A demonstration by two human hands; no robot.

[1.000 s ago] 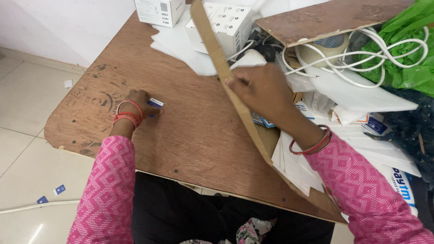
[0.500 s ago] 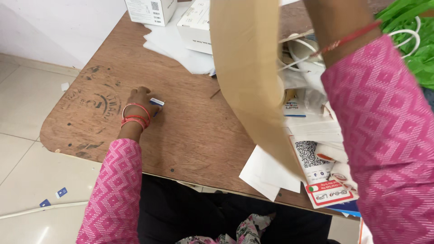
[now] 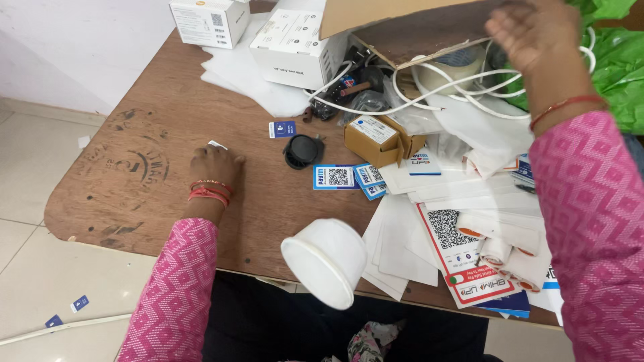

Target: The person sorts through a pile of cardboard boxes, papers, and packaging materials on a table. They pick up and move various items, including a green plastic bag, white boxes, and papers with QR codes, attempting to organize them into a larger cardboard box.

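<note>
Brown wooden bench (image 3: 282,201) carries everything; places below are given rel. to the white cup (image 3: 327,260), which lies tipped on its side at the bench's near edge, mouth toward the camera-left. Far beyond the cup and to its right, a brown board (image 3: 429,27) is tilted up over a heap of white cable (image 3: 429,94) and a tape roll (image 3: 456,67); the right hand (image 3: 533,33) sits at the board's right end, grip closed on its edge as far as can be seen, though the fingertips are partly hidden. Right of the cup, a spread of white papers and code-printed cards (image 3: 463,241) with small paper rolls (image 3: 500,245). Beyond the cup, two white boxes (image 3: 295,43) at the far edge, a small brown carton (image 3: 379,139) nearer, then a black round cap (image 3: 302,151), blue-white stickers (image 3: 339,176) and a small blue card (image 3: 282,129). Left of the cup and a bit further in, the left hand (image 3: 213,166) rests knuckles-up on the bench, fingers curled over a small white card (image 3: 217,145) that peeks out at the fingertips; grip looks closed on it, pinned to the wood rather than lifted. Key relation: the card lies right under the left hand, well apart from the right hand, so the left is far nearer; the card's long axis can't be told, too little shows.
</note>
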